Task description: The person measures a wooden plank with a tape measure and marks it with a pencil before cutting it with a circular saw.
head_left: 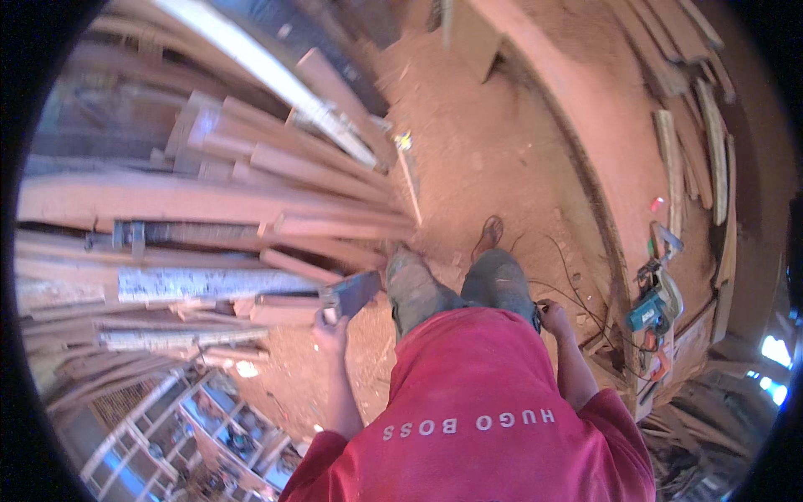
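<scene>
- Block (358,293) of dark colour: being held in the left hand (331,332), reaching far and right from the fingers.
- Slanting along its long axis from near left to far right, pointing toward the left leg (408,280); cannot tell contact from gap at that end.
- Lying much nearer the left hand than the right hand (554,318).
- Closing the left fingers round the near left end; resting the right hand well apart, just beside the right thigh (502,280); cannot tell whether open or closed there.
- Showing a broad dark face, straight edges and squarish corners, plus a pale patch by the fingers; looking too blurred to name more closely.
- Appearing just right of a white-streaked board (217,284), beside stacked planks (192,201) on the left.
- Facing a teal power saw (646,314) well apart on the right.
</scene>
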A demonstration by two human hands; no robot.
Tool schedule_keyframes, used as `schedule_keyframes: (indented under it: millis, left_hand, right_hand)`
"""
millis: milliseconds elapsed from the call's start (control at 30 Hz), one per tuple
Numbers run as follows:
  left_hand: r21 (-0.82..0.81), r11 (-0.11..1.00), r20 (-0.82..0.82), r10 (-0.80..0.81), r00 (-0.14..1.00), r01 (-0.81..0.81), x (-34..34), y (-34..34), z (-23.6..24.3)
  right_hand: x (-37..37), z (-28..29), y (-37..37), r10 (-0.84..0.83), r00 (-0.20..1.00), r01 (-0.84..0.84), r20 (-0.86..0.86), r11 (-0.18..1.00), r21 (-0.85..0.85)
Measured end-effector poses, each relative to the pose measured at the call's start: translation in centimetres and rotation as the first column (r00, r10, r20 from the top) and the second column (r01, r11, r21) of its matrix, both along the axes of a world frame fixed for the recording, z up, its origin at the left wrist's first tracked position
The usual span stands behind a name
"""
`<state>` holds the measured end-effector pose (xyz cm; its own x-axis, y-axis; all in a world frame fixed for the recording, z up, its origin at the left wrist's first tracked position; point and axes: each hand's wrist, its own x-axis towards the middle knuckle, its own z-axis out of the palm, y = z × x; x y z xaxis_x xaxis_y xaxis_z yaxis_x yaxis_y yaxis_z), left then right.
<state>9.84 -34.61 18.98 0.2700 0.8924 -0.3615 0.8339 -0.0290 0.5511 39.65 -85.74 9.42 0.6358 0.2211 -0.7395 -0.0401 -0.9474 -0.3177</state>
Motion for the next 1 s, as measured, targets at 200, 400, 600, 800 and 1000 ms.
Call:
schedule_keyframes:
  millis: [200,400,600,800,1000]
  left_hand:
    - [0.208,0.957,0.225,-0.246,0.943,0.201,16.4,2.0,12.9]
    - [0.259,0.919,0.486,-0.390,0.782,0.297,31.1,1.2,25.5]
    - [0.616,0.653,0.390,-0.738,0.550,0.440,44.3,-3.1,37.7]
    - [0.743,-0.070,-0.108,-0.994,0.016,0.665,58.6,-13.6,40.8]
    - [0.575,-0.518,-0.126,-0.821,-0.557,0.633,71.2,-26.3,22.3]
  right_hand:
    - [7.6,-4.5,-6.7,-0.196,0.980,0.195,0.024,0.979,0.059]
    - [10.8,-3.6,-10.3,-0.334,0.920,0.300,0.204,0.937,0.179]
    - [9.2,-3.5,-12.1,-0.466,0.857,0.416,0.219,0.878,0.238]
    - [2.5,-10.6,-18.2,-0.678,0.717,0.634,0.165,0.731,0.251]
    - [-2.1,-11.2,-18.1,-0.897,0.398,0.857,0.192,0.438,0.272]
